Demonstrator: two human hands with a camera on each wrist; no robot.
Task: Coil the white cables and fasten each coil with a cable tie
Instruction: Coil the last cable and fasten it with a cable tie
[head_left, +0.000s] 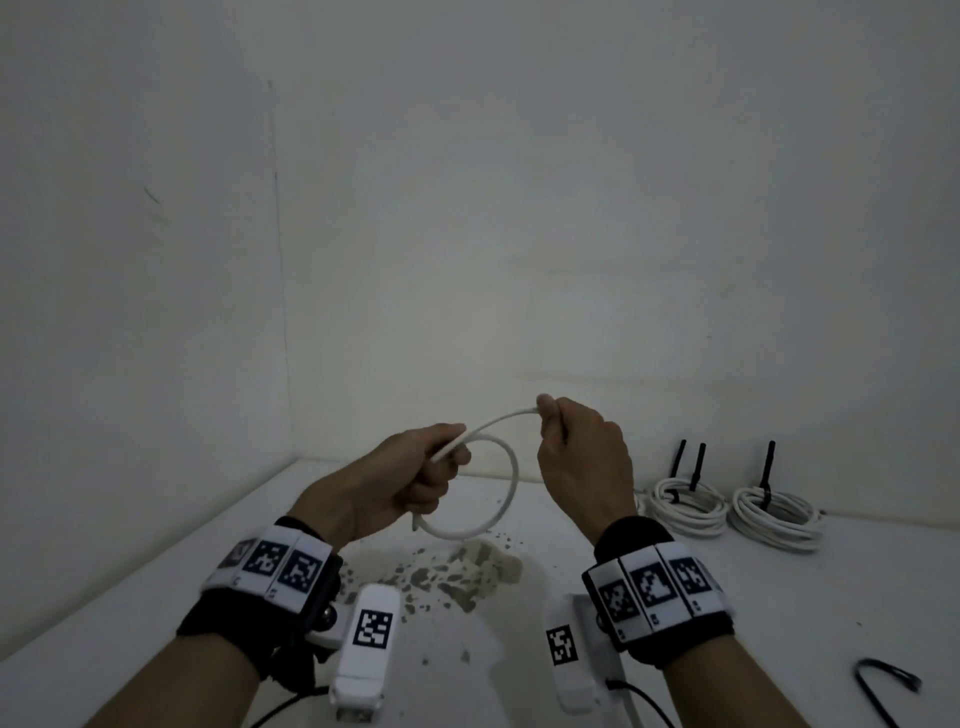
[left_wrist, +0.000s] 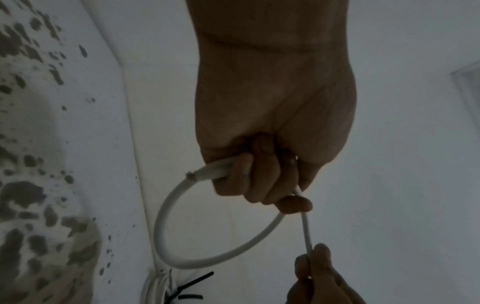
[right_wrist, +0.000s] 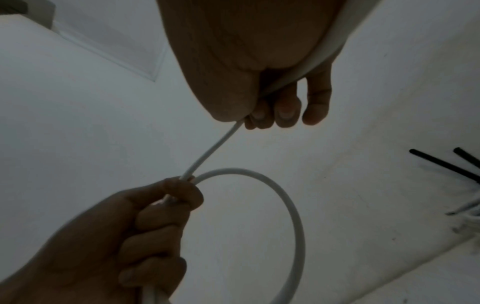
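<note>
A white cable (head_left: 511, 486) forms one loop in the air above the white table (head_left: 130, 597). My left hand (head_left: 415, 470) grips the loop where its strands cross, the cut end (left_wrist: 192, 175) sticking out by the fingers. My right hand (head_left: 566, 441) pinches the free run of cable (right_wrist: 213, 150) up and to the right of the loop; the cable passes on through its palm. Two finished coils (head_left: 685, 504) (head_left: 776, 517) lie at the back right, each bound by a black cable tie (head_left: 766, 473). A loose black tie (head_left: 883, 686) lies at the front right.
White walls close off the table at the back and left. A patch of grey-brown stains (head_left: 457, 571) marks the table beneath my hands. A white strand (head_left: 631, 712) hangs down below my right wrist.
</note>
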